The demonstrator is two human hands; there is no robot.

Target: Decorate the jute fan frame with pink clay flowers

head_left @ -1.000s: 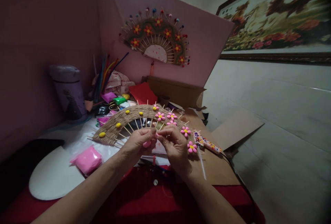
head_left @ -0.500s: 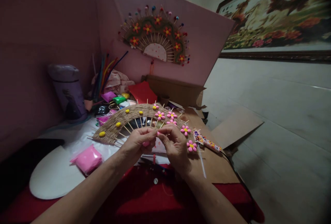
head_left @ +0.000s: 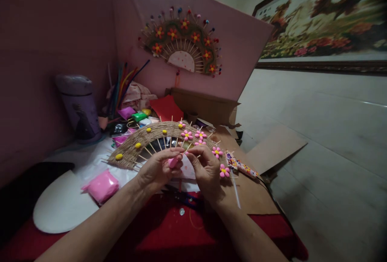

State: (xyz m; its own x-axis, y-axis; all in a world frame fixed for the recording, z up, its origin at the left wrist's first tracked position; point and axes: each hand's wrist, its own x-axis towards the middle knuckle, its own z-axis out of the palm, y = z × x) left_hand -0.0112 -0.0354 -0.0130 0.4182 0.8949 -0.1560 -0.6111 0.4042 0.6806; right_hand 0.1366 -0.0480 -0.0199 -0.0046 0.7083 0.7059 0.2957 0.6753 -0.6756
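Observation:
A lump of pink modelling clay (head_left: 173,162) rests in the closed fingers of my left hand (head_left: 157,170). Close beside it, my right hand (head_left: 208,169) pinches a small bit of pink clay (head_left: 186,153) between thumb and forefinger. Behind both hands lies a twine-wrapped fan (head_left: 157,130) with wooden sticks poking out. Its right side carries several pink clay flowers (head_left: 217,152) with yellow middles, while several yellow clay dots (head_left: 138,145) sit along its left side. My hands hide part of the fan's lower middle.
Left of my arm lie a pink clay packet (head_left: 102,186) and a white rounded board (head_left: 60,205). A flower-patterned glue gun (head_left: 242,164) rests on brown cardboard (head_left: 256,197) at the right. Dark-handled scissors (head_left: 187,199) lie below my hands. A purple bottle (head_left: 79,109) stands at the back left.
My fingertips, pressed together before, have drawn slightly apart. More of the pink lump shows in my left hand, and a small pink bit is now visible at my right fingertips.

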